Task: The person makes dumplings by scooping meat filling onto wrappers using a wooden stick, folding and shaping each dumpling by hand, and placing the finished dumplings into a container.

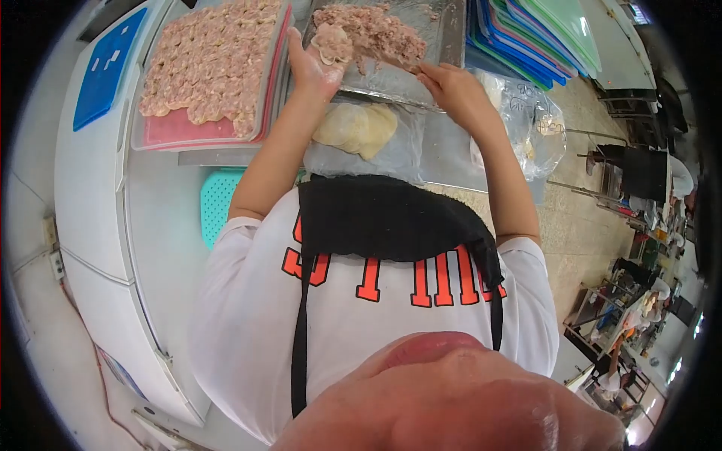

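My left hand is cupped around a round wrapper topped with pink minced filling. Across the metal tray, my right hand grips a thin tool whose far end lies in the mound of minced meat; most of the tool is hidden. Just below the metal tray, a stack of pale yellow round wrappers rests on clear plastic. To the left of my left hand, rows of filled pieces cover a pink tray.
Green and blue plastic sheets or lids are stacked at the upper right, above a clear plastic bag. A turquoise perforated basket is below the pink tray. White cabinets stand at left; people are in the far right background.
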### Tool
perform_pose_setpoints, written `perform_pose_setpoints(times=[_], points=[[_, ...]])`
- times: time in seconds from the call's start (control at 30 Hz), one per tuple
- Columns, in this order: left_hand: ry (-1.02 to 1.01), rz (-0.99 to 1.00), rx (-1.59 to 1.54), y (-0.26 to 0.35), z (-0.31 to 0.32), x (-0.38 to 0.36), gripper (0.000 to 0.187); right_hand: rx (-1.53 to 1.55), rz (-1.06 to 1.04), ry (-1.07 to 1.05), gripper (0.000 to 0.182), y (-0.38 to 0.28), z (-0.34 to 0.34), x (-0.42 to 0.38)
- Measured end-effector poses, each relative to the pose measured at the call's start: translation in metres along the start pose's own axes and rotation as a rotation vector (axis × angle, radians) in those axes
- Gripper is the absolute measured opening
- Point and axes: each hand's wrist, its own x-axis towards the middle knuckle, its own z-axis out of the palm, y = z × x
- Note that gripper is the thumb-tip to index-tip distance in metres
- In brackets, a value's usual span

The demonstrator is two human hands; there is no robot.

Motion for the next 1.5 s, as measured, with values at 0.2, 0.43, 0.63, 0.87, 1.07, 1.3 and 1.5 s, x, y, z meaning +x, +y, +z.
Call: perform_pose_setpoints(times=[0.2,0.43,0.63,0.87,1.07,1.3,1.5], points=[[0.096,-0.016,0.083,-0.006,0.032,-0.008,0.076,-0.154,-0.058,-0.038,0.026,-0.003,-0.02,0.001],[0.23,0.052,0.053,-0.01,0.042,-0.003,0.066,0.042,-0.215,0.152,0.029,0.014,0.0,0.016],[-0.217,0.053,0.477,0.004,0.041,-0.018,0.053,0.812,0.077,-0.186,0.03,0.054,-0.031,0.022],[-0.561,0.297,1.423,0.013,0.031,0.002,0.051,0.765,-0.093,-0.373,0.033,0.054,-0.045,0.016],[-0.72,0.311,1.768,0.006,0.022,0.011,0.044,0.678,-0.22,-0.335,0.036,0.088,0.006,0.035],[-0.143,-0.076,1.564,-0.001,0.01,0.018,0.053,0.061,-0.289,0.134,0.028,0.062,-0.002,0.029],[-0.183,-0.034,1.492,0.002,0.004,0.002,0.08,-0.071,-0.089,-0.162,0.03,0.123,0.015,0.043]])
